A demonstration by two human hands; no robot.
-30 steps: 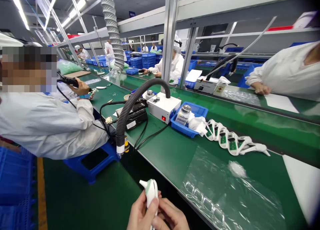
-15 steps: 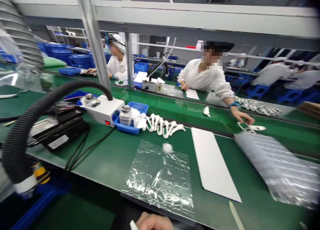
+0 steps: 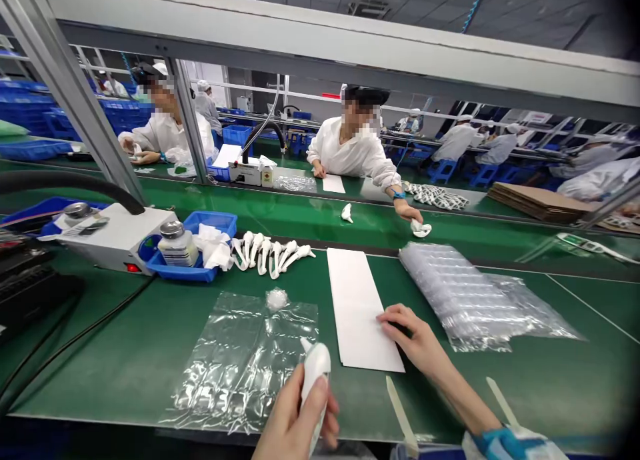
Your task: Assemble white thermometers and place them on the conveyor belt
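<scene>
My left hand [image 3: 300, 413] is wrapped round a white plastic part [image 3: 316, 367], held upright at the table's front edge. Farther right, my right hand [image 3: 410, 333] reaches over a stack of white paper sheets [image 3: 357, 307], its fingertips at the right edge and its fingers slightly apart, with nothing seen in them. A clear plastic bag [image 3: 225, 360] lies flat left of the paper, with a small crumpled white piece [image 3: 277, 299] at its top. Several white curved parts [image 3: 273, 252] stand in a row behind it.
A blue tray [image 3: 187, 271] holds a bottle and tissues beside a white box [image 3: 120, 233] with a black hose. Bubble-wrap bags [image 3: 465, 293] lie right of the paper. Across the green belt [image 3: 300, 213], a person [image 3: 355, 147] reaches to a white part [image 3: 421, 228].
The view has turned to the right. My left hand has come up into view with the white part, and my right hand has appeared at the paper. The person's hand opposite has moved.
</scene>
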